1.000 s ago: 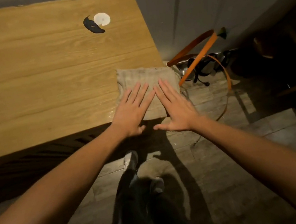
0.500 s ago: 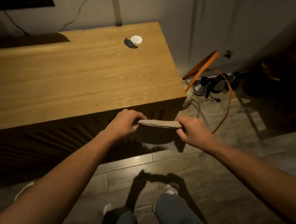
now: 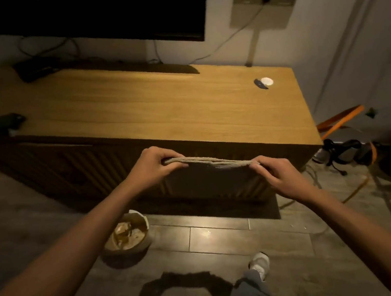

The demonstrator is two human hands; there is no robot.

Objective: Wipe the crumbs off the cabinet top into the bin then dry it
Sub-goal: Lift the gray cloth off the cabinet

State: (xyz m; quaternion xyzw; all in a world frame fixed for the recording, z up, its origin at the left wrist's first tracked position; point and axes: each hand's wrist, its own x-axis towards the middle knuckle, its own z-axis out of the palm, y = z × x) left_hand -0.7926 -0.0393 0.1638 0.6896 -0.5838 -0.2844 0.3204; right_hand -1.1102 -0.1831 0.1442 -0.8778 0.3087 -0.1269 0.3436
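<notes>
Pinching the folded beige cloth [image 3: 208, 163] edge-on, our left hand [image 3: 151, 165] and right hand [image 3: 281, 177] each close a grip on one end; its long axis runs ten-to-four o'clock before the wooden worktop [image 3: 157, 110].

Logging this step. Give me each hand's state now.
Left hand: closed, pinching one end of the cloth.
Right hand: closed, pinching its other end.

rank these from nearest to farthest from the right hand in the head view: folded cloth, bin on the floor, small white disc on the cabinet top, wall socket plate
1. folded cloth: pinched by the right hand.
2. small white disc: on the cabinet's far right corner.
3. bin: on the floor, lower left.
4. wall socket plate: high on the wall.
</notes>
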